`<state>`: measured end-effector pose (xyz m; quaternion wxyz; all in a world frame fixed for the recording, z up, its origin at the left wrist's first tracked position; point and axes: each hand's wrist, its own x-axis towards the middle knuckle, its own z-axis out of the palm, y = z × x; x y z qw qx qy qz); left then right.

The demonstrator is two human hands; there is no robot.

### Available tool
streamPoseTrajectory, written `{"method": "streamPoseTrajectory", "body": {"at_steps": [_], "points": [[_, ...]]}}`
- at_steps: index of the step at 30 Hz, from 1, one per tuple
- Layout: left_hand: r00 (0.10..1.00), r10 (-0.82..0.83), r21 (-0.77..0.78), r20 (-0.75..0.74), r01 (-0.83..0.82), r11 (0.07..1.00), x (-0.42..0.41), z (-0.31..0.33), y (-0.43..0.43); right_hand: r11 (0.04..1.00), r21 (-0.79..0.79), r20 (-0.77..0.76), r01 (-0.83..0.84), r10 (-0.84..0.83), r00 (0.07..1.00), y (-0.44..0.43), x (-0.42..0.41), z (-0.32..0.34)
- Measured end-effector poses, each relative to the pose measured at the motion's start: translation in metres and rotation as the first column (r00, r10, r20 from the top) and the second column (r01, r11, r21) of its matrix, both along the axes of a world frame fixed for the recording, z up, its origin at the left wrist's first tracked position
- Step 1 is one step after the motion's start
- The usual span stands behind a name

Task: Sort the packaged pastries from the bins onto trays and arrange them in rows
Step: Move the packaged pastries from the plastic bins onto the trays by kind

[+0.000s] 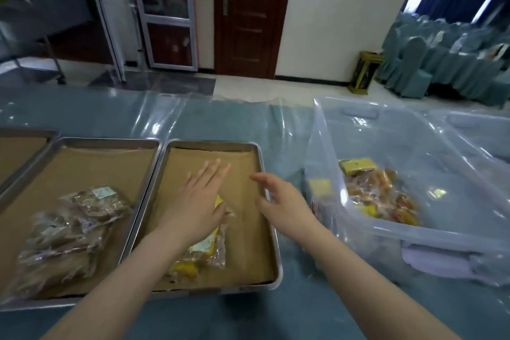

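Trays lined with brown paper lie side by side on a table under clear plastic sheet (154,116); the right tray (212,145) holds yellow-labelled packaged pastries (205,250) at its near part, in a line going from near to far; the left hand (197,201) lies flat over the far end of these packs, palm down, fingers straight and slightly spread, gripping nothing; the right hand (284,205) is above the right edge of the same tray, fingers loosely curved and open, empty; whether it touches the rim, I cannot tell. The middle tray (105,142) carries a heap of pale brown packs (71,232) at its near left; only a corner of a third tray (27,134) shows at far left. To the right stands a clear plastic bin (414,232), with more yellow and orange packs (378,193) inside at its left part.
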<state>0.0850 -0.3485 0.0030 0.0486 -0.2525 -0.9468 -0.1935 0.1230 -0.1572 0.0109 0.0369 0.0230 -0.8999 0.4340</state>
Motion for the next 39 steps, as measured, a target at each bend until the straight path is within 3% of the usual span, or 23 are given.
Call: {"method": "streamPoseTrajectory", "body": {"at_steps": [6, 10, 13, 16, 21, 25, 32, 39], "points": [[0.979, 0.135, 0.189, -0.15, -0.106, 0.976, 0.027, 0.066, 0.067, 0.976, 0.016, -0.208, -0.215, 0.214, 0.954, 0.038, -0.009, 0.064], [0.975, 0.158, 0.273, -0.156, -0.111, 0.955, 0.041, 0.074, 0.118, 0.974, 0.053, -0.201, -0.221, 0.227, 0.953, 0.094, -0.003, 0.075], [0.992, 0.105, 0.355, -0.065, -0.075, 0.932, 0.045, 0.063, 0.156, 0.982, 0.063, -0.128, -0.181, 0.188, 0.974, 0.141, 0.006, 0.064], [0.991, 0.052, 0.459, 0.126, -0.104, 0.883, 0.038, 0.047, 0.193, 0.981, 0.128, -0.063, -0.145, 0.154, 0.986, 0.184, 0.015, 0.054], [0.905, -0.13, 0.61, 0.405, -0.161, 0.776, 0.033, 0.039, 0.227, 0.939, 0.302, 0.034, -0.164, 0.161, 0.986, 0.22, 0.023, 0.048], [0.897, -0.17, 0.516, 0.408, -0.073, 0.853, 0.041, 0.045, 0.226, 0.886, 0.388, 0.118, -0.254, 0.226, 0.967, 0.222, 0.024, 0.046], [0.911, -0.131, 0.467, 0.39, -0.073, 0.881, 0.071, 0.041, 0.221, 0.825, 0.469, 0.113, -0.317, 0.299, 0.947, 0.231, 0.032, 0.041], [0.957, 0.025, 0.119, 0.29, -0.062, 0.991, 0.071, 0.049, 0.222, 0.781, 0.543, 0.23, -0.307, 0.213, 0.95, 0.282, 0.02, 0.048]]}}
